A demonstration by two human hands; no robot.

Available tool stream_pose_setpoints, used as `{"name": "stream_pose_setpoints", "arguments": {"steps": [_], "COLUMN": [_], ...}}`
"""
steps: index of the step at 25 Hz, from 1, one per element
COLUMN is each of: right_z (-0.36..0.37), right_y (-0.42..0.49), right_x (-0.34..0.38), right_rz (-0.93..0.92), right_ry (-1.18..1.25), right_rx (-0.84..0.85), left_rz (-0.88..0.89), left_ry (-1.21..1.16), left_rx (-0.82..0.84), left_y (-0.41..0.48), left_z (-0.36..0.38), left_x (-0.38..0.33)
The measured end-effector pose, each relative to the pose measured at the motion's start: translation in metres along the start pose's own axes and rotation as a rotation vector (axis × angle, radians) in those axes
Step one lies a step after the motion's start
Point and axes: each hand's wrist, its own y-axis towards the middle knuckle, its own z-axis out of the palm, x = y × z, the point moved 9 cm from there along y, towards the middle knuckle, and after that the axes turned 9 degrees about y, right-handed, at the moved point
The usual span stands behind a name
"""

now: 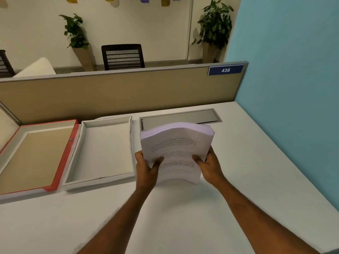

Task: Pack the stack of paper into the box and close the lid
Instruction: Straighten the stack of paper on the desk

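Over the white desk (183,217), just to the right of the open box, you are holding the stack of paper (177,153) lifted off the surface, its far edge tipping up toward twelve o'clock. Your left hand (146,168) is pinching the stack at its nine o'clock edge, thumb lying on the printed top sheet, and your right hand (209,166) is clamping the three o'clock edge the same way; the fingers underneath are hidden. The sheets are bowing upward across the middle and fanning slightly at the far corner, so judge the stack as thick, fairly heavy and floppy, with smooth faces that are likely to slide over one another. Supporting it from beneath while squeezing both long edges looks like the safest hold. At nine o'clock from the paper the box tray (102,151) is lying open, a shallow rectangle with pale matte walls and a flat grey floor, nothing in it. Further toward nine o'clock the lid (36,158) is resting inside-up, red-edged with a tan lining. At twelve o'clock a brushed metal cable flap (179,117) is sitting flush in the desk.
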Motion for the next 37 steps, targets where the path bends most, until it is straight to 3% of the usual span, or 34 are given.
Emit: {"name": "stream_pose_setpoints", "arguments": {"steps": [7,10,14,16,24,27,32,35,37], "right_z": [0.002,0.002,0.009,0.008,0.007,0.003,0.003,0.003,0.004], "right_y": [-0.014,-0.010,-0.012,-0.013,-0.005,0.000,0.007,0.011,0.011], "right_x": [0.040,0.068,0.081,0.086,0.094,0.094,0.086,0.089,0.084], "right_rz": [-0.104,-0.121,-0.047,-0.057,-0.151,-0.157,-0.118,-0.134,-0.190], "right_ry": [0.064,0.182,0.177,0.215,0.091,0.107,0.154,0.172,0.175], "right_rx": [-0.014,-0.152,-0.418,-0.454,-0.419,-0.394,-0.382,-0.385,-0.285], "left_rz": [0.123,0.150,0.043,0.055,-0.010,-0.017,-0.033,0.016,0.124], "left_ry": [-0.020,-0.132,-0.173,-0.151,-0.090,-0.142,-0.145,-0.139,-0.157], "left_rx": [0.025,-0.111,-0.352,-0.407,-0.417,-0.349,-0.369,-0.354,-0.260], "left_y": [-0.005,0.007,0.008,0.005,0.007,0.011,0.022,0.025,0.021], "left_z": [-0.021,-0.035,-0.037,-0.040,-0.049,-0.048,-0.050,-0.050,-0.047], "left_x": [-0.039,-0.081,-0.103,-0.107,-0.084,-0.084,-0.085,-0.089,-0.084]}}
